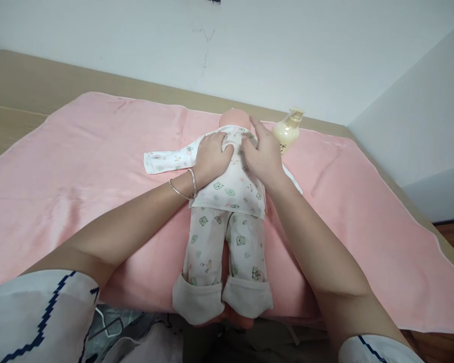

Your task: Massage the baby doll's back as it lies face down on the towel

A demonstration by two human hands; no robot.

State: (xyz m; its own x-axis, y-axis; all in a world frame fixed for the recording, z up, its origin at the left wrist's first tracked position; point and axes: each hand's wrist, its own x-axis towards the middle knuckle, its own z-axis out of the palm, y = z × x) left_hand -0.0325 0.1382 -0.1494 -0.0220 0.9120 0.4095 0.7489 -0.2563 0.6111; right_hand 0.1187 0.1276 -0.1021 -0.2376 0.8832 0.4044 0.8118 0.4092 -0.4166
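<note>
A baby doll [227,222] in white printed pyjamas lies on a pink towel [79,166], head away from me and feet at the near edge. My left hand [212,157] rests on the doll's upper chest, fingers curled and pinching the shirt fabric [232,189]. My right hand [261,151] lies beside it on the chest near the neck, fingers bent into the cloth and forefinger stretched toward the doll's head [232,118]. One empty shirt sleeve [166,160] spreads out to the left. Two bangles circle my left wrist.
A cream-coloured pump bottle [287,132] lies on the towel just right of the doll's head. The towel covers a tan table [18,80] set against a white wall. Wooden floor shows at the far right.
</note>
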